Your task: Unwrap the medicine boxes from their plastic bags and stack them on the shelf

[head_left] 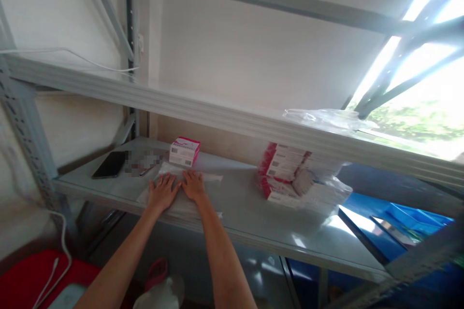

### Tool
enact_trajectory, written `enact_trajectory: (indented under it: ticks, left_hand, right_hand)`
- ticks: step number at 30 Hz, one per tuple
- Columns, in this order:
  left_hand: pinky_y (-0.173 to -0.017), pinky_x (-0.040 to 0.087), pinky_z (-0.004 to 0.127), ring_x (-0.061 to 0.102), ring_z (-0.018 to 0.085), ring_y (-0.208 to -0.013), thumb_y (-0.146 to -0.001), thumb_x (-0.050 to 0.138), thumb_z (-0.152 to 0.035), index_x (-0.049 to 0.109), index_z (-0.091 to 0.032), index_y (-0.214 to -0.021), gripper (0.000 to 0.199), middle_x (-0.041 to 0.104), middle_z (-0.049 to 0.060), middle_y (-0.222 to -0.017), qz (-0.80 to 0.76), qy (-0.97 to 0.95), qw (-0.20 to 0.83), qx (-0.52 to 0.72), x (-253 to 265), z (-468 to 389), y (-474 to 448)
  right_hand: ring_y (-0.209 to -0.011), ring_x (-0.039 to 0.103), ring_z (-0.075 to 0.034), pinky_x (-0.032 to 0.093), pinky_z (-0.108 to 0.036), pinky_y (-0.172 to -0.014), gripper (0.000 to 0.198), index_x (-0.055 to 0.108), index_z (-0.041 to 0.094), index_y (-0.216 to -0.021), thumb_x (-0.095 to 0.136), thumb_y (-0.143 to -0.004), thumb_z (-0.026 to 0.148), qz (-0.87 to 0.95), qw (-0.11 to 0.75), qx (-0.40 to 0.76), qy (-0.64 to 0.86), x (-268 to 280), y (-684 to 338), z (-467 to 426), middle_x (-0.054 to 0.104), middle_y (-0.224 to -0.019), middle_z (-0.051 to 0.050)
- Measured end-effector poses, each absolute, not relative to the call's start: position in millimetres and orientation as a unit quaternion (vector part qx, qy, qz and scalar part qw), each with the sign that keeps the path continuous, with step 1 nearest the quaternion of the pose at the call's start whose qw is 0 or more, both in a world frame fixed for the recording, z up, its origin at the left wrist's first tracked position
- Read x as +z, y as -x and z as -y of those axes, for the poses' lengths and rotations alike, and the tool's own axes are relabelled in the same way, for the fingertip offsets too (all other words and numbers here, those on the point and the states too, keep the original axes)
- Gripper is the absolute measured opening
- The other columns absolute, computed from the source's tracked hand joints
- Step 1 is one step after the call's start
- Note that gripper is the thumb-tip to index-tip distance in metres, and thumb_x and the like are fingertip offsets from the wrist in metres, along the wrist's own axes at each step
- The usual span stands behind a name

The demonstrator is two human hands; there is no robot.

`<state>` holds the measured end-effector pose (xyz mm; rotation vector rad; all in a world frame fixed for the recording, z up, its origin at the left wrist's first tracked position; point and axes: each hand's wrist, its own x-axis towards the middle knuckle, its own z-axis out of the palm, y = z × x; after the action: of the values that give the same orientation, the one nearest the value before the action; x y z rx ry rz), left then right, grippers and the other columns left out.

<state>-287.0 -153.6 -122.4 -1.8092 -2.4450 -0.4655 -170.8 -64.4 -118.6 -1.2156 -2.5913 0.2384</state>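
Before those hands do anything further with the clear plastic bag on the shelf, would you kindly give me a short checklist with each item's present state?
1. Left hand flat on the clear plastic bag: ok.
2. Right hand flat on the bag beside it: ok.
3. Single pink-and-white box stands apart behind the bag, not under the hands: ok.
4. Phone lies left of the bag, clear of both hands: ok.
5. Stack of boxes sits well to the right, untouched: ok.
6. Bag empty or filled: cannot tell.
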Motion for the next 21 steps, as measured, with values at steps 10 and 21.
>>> enact_trajectory:
  ticks: [10,21]
  left_hand:
    - [-0.107,0.013,0.066,0.020,0.034,-0.139,-0.092,0.026,-0.051,0.039,-0.019,-0.140,0.059,0.028,0.010,-0.151,0.794,0.590,0.027,-0.146,-123,152,289]
    - [-0.106,0.013,0.065,0.020,0.034,-0.139,-0.092,0.030,-0.048,0.038,-0.019,-0.140,0.057,0.030,0.011,-0.150,0.793,0.589,0.037,-0.151,-127,149,288]
  right_hand:
    - [-0.137,0.026,-0.029,-0.004,-0.060,-0.109,0.048,0.045,0.021,-0.137,0.029,-0.096,0.041,0.809,0.190,0.062,0.553,-119,150,59,0.039,-0.145,-0.010]
    - [-0.141,0.017,-0.027,0.000,-0.058,-0.112,0.057,0.026,0.015,-0.146,0.025,-0.097,0.046,0.835,0.273,-0.015,0.477,-92,144,98,0.025,-0.151,-0.011]
